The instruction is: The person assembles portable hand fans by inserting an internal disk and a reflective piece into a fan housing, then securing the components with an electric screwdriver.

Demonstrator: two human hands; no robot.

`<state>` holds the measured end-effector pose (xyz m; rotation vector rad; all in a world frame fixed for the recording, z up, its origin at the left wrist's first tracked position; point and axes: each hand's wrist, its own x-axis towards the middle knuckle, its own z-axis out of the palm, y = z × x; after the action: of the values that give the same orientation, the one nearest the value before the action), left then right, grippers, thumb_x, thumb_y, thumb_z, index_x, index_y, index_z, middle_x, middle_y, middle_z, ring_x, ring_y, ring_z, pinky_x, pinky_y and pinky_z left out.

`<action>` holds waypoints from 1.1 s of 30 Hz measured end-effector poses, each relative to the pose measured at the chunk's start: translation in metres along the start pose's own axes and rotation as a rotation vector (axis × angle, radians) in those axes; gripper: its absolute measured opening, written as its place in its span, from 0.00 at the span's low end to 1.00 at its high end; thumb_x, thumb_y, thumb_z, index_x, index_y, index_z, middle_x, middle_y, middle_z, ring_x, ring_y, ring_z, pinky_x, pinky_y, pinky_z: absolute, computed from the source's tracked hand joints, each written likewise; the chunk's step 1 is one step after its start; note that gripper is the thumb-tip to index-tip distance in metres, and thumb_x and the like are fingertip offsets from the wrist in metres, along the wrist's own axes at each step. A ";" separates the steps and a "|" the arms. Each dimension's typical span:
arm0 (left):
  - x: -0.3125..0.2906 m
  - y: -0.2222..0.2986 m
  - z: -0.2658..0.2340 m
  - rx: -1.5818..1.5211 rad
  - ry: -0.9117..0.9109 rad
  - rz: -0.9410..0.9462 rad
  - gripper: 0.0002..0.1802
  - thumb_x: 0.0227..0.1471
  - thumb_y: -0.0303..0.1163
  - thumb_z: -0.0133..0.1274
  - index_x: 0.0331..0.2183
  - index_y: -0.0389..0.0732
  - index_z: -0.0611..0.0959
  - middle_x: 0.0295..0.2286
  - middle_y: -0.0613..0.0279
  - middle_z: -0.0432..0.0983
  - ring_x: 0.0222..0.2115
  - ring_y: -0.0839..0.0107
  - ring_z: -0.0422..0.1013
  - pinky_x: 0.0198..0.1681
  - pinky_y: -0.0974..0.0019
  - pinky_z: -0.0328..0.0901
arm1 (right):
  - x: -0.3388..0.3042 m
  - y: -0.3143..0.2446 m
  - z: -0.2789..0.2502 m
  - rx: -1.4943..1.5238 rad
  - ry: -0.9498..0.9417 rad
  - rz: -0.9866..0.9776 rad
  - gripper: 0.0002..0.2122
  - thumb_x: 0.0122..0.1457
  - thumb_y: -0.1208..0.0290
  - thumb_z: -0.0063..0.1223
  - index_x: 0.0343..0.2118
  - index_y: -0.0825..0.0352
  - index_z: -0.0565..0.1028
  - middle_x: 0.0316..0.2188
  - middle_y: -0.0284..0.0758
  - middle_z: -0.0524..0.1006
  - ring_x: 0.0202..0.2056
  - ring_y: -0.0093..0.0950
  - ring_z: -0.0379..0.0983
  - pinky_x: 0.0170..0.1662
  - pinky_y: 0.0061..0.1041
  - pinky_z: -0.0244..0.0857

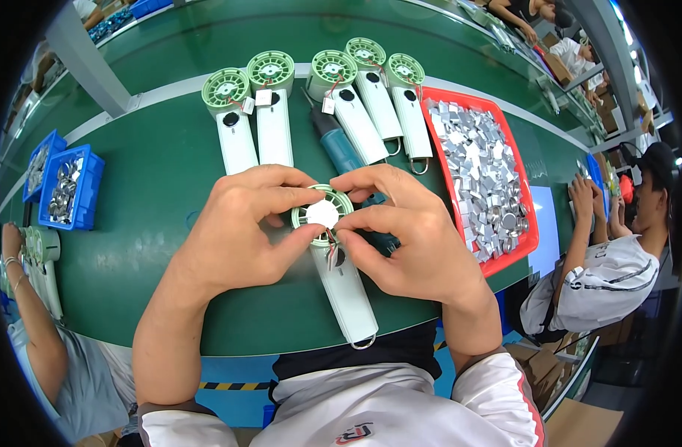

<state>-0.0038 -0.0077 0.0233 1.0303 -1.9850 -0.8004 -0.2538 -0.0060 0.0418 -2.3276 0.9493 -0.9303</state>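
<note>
A white handheld fan [345, 302] with a round light-green head lies in front of me, its metal loop toward me. My left hand [233, 227] grips the left side of the head with thumb and fingers. From the other side my right hand [412, 231] pinches at the rim and lower edge of the same head. A white round disc [322, 214] sits at its centre, between my fingertips. Red and dark wires show just below it. Partly behind my right hand lies a teal electric screwdriver [336, 145].
Several similar fans [274, 123] lie farther back on the green table [147, 276]. A red tray [508, 262] of small silvery pieces stands at the right, blue bins [95, 182] of metal parts at the left. Co-workers sit at the right [609, 272] and left [39, 350].
</note>
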 end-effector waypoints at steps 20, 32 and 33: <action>0.000 0.000 0.003 -0.028 -0.002 -0.033 0.17 0.50 0.20 0.68 0.45 0.36 0.94 0.42 0.48 0.88 0.34 0.62 0.86 0.34 0.66 0.78 | 0.003 0.007 -0.005 -0.126 -0.012 -0.128 0.16 0.47 0.87 0.63 0.38 0.63 0.90 0.49 0.42 0.84 0.45 0.36 0.83 0.33 0.26 0.81; 0.001 -0.004 -0.010 -0.040 0.011 0.157 0.29 0.37 0.14 0.47 0.40 0.34 0.94 0.47 0.41 0.86 0.40 0.54 0.86 0.42 0.61 0.79 | 0.004 0.005 -0.005 -0.200 -0.019 -0.160 0.14 0.46 0.85 0.66 0.36 0.63 0.90 0.49 0.40 0.84 0.44 0.36 0.82 0.33 0.27 0.81; 0.000 -0.002 -0.011 -0.060 -0.008 0.156 0.29 0.36 0.14 0.47 0.39 0.35 0.95 0.48 0.41 0.85 0.41 0.52 0.85 0.43 0.61 0.79 | 0.004 0.005 -0.005 -0.213 -0.024 -0.164 0.14 0.46 0.85 0.67 0.36 0.63 0.90 0.49 0.39 0.84 0.44 0.36 0.82 0.33 0.27 0.81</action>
<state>0.0057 -0.0113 0.0271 0.8276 -2.0079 -0.7756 -0.2571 -0.0128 0.0437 -2.6226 0.8967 -0.9001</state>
